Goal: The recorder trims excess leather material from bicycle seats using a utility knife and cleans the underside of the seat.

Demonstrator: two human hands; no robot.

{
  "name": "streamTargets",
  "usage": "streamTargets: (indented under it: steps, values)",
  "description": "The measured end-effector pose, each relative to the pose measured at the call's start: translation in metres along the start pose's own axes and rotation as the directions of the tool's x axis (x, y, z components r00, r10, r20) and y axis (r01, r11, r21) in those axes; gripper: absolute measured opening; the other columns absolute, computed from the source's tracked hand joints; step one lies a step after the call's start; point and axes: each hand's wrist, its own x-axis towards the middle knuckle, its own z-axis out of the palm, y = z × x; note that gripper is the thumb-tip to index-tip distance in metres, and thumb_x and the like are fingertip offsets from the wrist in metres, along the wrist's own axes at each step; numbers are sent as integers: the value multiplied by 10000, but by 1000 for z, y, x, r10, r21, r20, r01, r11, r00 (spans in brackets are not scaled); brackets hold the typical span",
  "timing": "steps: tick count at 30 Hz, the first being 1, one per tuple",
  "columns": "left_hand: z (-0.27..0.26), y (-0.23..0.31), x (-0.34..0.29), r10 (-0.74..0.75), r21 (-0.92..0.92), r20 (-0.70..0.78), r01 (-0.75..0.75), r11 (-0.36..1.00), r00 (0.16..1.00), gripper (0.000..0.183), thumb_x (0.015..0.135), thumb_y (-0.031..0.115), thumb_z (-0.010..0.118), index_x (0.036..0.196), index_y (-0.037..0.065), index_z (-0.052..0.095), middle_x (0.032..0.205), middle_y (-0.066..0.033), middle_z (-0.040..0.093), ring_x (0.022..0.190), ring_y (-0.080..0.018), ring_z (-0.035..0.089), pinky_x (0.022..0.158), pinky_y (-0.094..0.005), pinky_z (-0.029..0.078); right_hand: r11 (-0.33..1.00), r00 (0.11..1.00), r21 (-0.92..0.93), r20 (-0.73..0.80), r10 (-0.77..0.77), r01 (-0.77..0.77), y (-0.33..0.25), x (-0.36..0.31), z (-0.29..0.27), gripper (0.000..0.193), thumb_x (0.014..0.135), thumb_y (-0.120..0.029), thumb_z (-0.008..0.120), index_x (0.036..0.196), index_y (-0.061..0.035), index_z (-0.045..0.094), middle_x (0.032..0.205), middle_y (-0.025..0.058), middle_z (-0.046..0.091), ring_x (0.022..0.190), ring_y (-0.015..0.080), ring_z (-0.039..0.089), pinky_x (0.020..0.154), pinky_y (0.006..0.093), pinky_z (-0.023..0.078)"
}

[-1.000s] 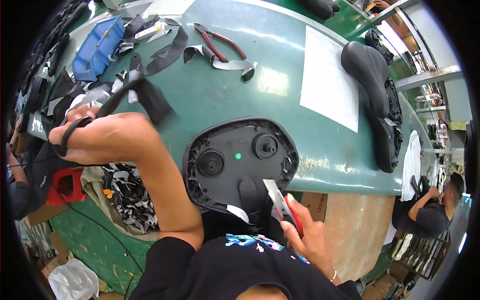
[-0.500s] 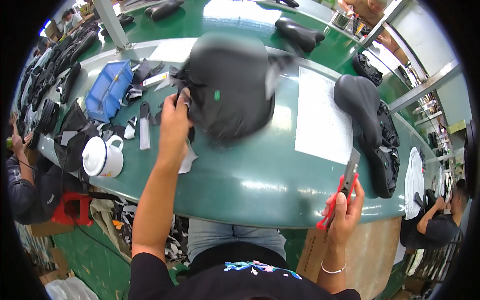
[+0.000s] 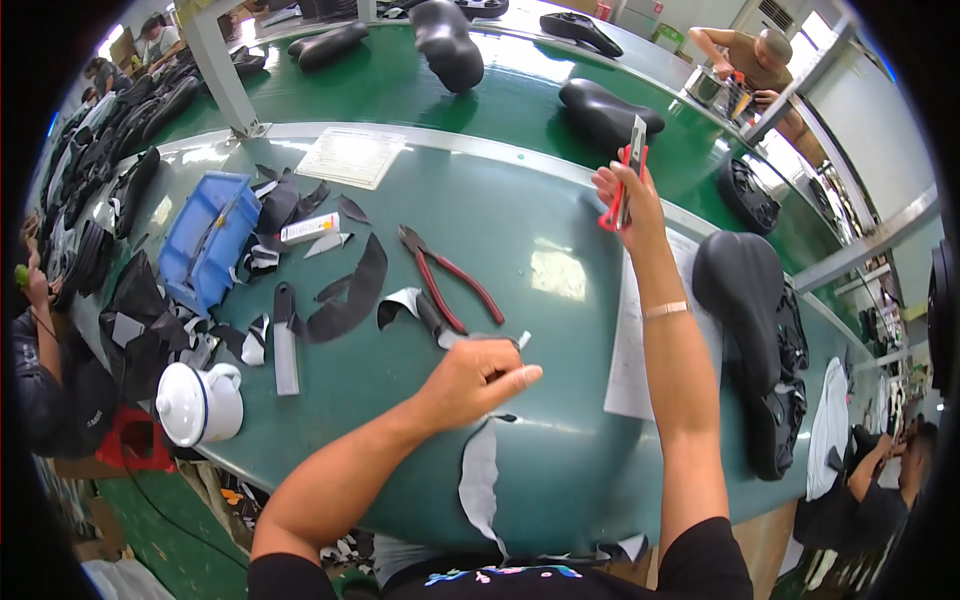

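My right hand (image 3: 632, 205) reaches out over the far table edge, closed around a red-and-grey utility knife (image 3: 628, 185) with its blade pointing away from me. My left hand (image 3: 475, 380) is over the middle of the near table, fingers curled and thumb out; whether something is inside is hidden. Just beyond it lie red-handled pliers (image 3: 455, 285) and a dark strip scrap (image 3: 430, 315). A long pale scrap (image 3: 480, 475) lies on the near side of that hand. On the green table opposite, a black bicycle saddle (image 3: 447, 48) stands tilted.
To the left are a blue bin (image 3: 207, 240), a white lidded mug (image 3: 200, 403), a grey-bladed tool (image 3: 285, 340) and black scraps (image 3: 350, 295). Saddles (image 3: 740, 305) and a paper sheet (image 3: 625, 350) lie right. A metal post (image 3: 225, 75) rises beyond. Co-workers sit around.
The saddle has left my left hand and is on the far table. My right hand, with the knife, has swung up and away; my left has come nearer and right. The pliers are now uncovered.
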Motion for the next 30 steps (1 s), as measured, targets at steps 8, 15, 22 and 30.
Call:
streamTargets:
  steps: [8,15,22,30]
  values:
    - [-5,3,4,-80,-102,75,87,991,994,290,922,192,592,707,-2,595,657,-51,586,584,-131,530,547,-281,420,953,958,256,-273,-90,162,17,100,0,425,771,-135,703,1116,-172,457,975,62,527,670,242,594,604,456,541]
    - [-6,7,0,-216,-301,43,219,928,975,334,920,257,622,711,-3,597,638,10,515,595,-47,424,524,-245,369,984,996,-152,-18,-92,89,-81,-88,-21,317,805,-172,691,1088,-63,596,796,-7,602,560,110,557,488,228,455]
    - [-16,8,-1,-328,-876,52,201,439,943,753,906,620,440,1315,-11,410,1274,-165,533,1167,-273,538,1011,-420,427,-11,489,-489,872,14,872,-102,-313,30,331,664,-176,637,993,-196,673,826,52,415,724,193,498,484,288,425]
    - [-47,57,-45,-660,-745,63,475,468,749,354,849,247,587,1064,-34,574,976,-135,654,802,-188,672,726,-300,565,409,816,-729,573,-75,549,-88,-352,-33,528,763,-156,753,1240,-63,546,955,116,653,704,280,616,667,367,523]
